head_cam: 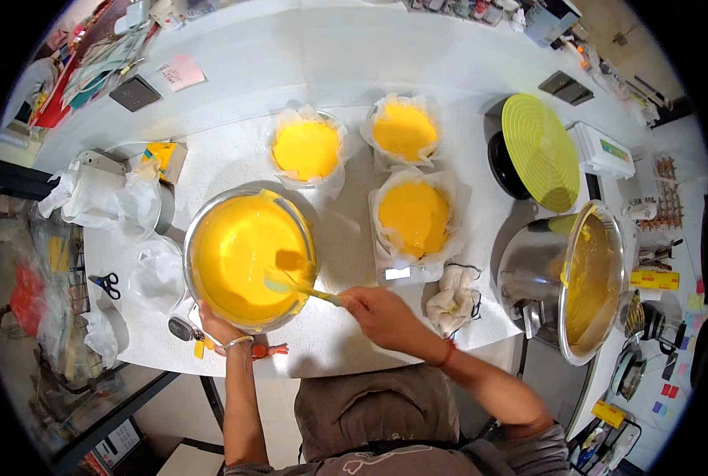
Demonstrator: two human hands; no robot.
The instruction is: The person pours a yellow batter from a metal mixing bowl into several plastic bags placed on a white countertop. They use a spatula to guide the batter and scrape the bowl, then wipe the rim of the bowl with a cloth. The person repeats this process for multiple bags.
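Note:
A metal mixing bowl (pixel 190 262) holds glossy yellow batter (pixel 241 238). My left hand (pixel 218 326) rests against the bowl's near side, its fingers partly hidden by the rim. A spatula (pixel 318 294) has its handle in my right hand (pixel 378 312), with its batter-coated blade over the bowl. Behind, a paper-lined round tin (pixel 306 150) and another lined tin (pixel 404 131) hold yellow batter. A third lined tin of batter (pixel 415 219) sits on a digital kitchen scale (pixel 397 274), nearer to me. Right of the scale lies a crumpled cloth (pixel 452 297).
A large steel pot (pixel 535 268) smeared with batter leans open at the right, below a green round mat (pixel 541 152). Scissors (pixel 107 285), paper-lined tins (pixel 154 271) and a small box (pixel 166 160) are on the left. A low wall (pixel 324 59) bounds the back.

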